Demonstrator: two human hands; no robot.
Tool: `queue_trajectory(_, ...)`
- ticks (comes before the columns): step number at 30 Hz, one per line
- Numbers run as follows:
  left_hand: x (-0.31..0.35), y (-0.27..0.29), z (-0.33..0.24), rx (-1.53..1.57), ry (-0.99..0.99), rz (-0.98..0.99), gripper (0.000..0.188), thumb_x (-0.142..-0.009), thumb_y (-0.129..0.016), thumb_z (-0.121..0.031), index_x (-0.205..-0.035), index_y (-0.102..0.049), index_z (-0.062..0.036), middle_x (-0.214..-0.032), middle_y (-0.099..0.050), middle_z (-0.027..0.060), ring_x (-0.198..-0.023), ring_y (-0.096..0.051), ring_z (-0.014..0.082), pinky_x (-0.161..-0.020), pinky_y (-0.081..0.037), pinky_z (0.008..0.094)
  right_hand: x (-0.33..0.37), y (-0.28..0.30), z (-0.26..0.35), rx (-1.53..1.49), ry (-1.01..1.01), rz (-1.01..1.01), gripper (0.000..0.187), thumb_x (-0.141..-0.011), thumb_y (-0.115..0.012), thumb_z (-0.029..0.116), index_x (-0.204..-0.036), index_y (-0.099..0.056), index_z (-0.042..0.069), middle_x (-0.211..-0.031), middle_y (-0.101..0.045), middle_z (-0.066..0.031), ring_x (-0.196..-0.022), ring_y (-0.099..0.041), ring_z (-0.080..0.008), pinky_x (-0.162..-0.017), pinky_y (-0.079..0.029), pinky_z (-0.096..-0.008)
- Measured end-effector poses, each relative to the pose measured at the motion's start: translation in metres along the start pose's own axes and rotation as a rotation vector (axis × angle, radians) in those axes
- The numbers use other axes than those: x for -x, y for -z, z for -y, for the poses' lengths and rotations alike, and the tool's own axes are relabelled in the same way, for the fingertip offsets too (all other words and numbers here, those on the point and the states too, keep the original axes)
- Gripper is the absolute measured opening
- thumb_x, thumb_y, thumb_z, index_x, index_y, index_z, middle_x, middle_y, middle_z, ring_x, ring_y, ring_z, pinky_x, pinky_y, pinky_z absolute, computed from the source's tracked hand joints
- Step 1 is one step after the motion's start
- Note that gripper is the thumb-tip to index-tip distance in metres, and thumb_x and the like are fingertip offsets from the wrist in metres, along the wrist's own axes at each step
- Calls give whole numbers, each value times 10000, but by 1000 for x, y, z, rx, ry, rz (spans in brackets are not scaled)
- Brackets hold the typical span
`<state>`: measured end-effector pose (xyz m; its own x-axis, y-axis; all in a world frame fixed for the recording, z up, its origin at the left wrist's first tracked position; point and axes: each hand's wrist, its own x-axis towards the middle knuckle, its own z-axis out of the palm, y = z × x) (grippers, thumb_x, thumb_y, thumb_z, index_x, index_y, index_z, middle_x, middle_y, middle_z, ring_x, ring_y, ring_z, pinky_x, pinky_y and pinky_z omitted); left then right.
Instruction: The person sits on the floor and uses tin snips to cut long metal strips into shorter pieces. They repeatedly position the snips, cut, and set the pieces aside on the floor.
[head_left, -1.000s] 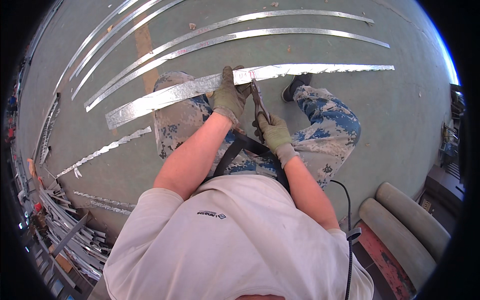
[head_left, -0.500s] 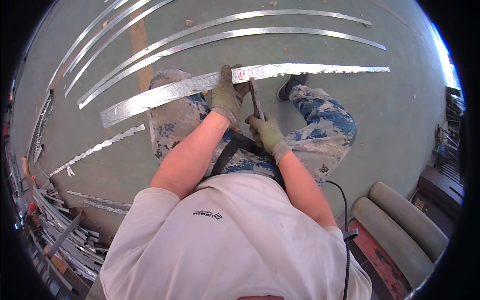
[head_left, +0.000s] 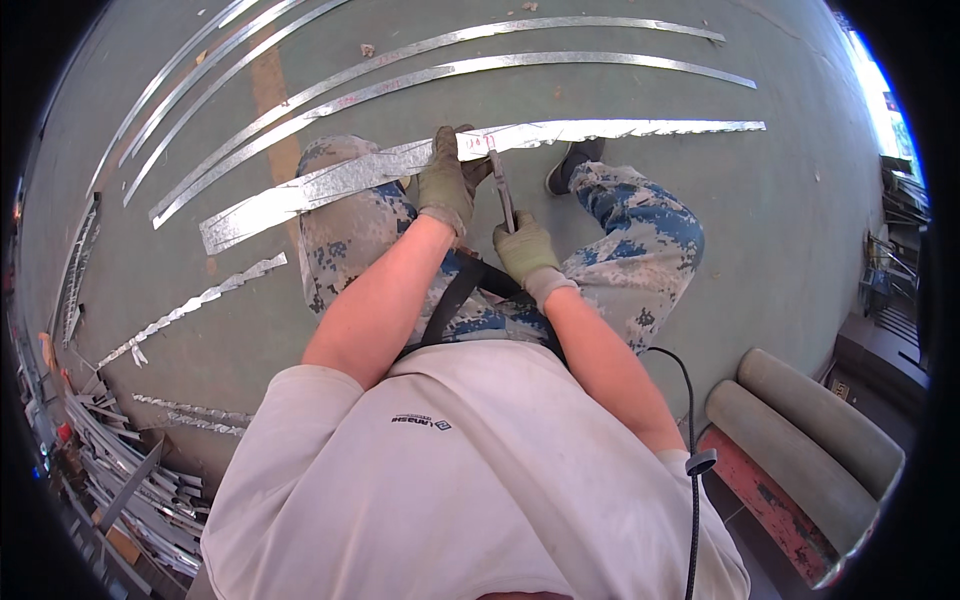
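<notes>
- Galvanised metal strip [head_left: 330,185], long and flat, lies across the person's knees above the green floor [head_left: 780,230]; its right part has a wavy crimped edge.
- Left hand [head_left: 447,182], in an olive glove, is closed on the strip near its middle.
- Right hand [head_left: 524,250], gloved alike, is clenched around the handles of pliers [head_left: 502,192], whose tip meets the strip just beside the left hand.
- More curved metal strips [head_left: 560,62] lie on the floor beyond.
- Scrap offcuts [head_left: 130,480] are heaped at the lower left.

Long curved metal strips [head_left: 450,75] on green floor [head_left: 780,230], scrap offcuts [head_left: 130,480] piled at left, two grey rolls [head_left: 800,440] at right
</notes>
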<state>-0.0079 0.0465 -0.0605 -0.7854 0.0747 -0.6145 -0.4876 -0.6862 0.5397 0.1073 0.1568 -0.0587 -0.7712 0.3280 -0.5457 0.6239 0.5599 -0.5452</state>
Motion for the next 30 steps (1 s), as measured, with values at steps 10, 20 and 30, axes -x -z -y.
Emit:
queue_trajectory(10,-4,8,3,35,15,-34,417,-1066,-544,-410,-1204,-655,-32,-1116,-703,129,-982,-724,262,-808,-654,411,-1,12,4,-34,69,47,456,-924,-616,356,-1244,-630,32,-1181,-670,-300,-1119,-633,-474,-982,-493,-510)
queue_trajectory(20,-2,7,2,99,40,-17,372,-1066,-557,-366,-1222,-656,-43,-1140,-692,109,-1008,-708,263,-821,-634,417,0,18,3,-343,-10,210,467,-867,-646,367,-1159,-674,3,-1091,-693,-290,-1043,-667,-446,-921,-506,-493)
queue_trajectory(30,10,-16,28,-402,359,65,215,-950,-730,-221,-1109,-658,-95,-953,-673,34,-832,-640,181,-682,-520,359,-8,0,0,-80,46,17,441,-871,-659,305,-1209,-653,22,-1093,-705,-274,-1039,-664,-455,-898,-521,-493)
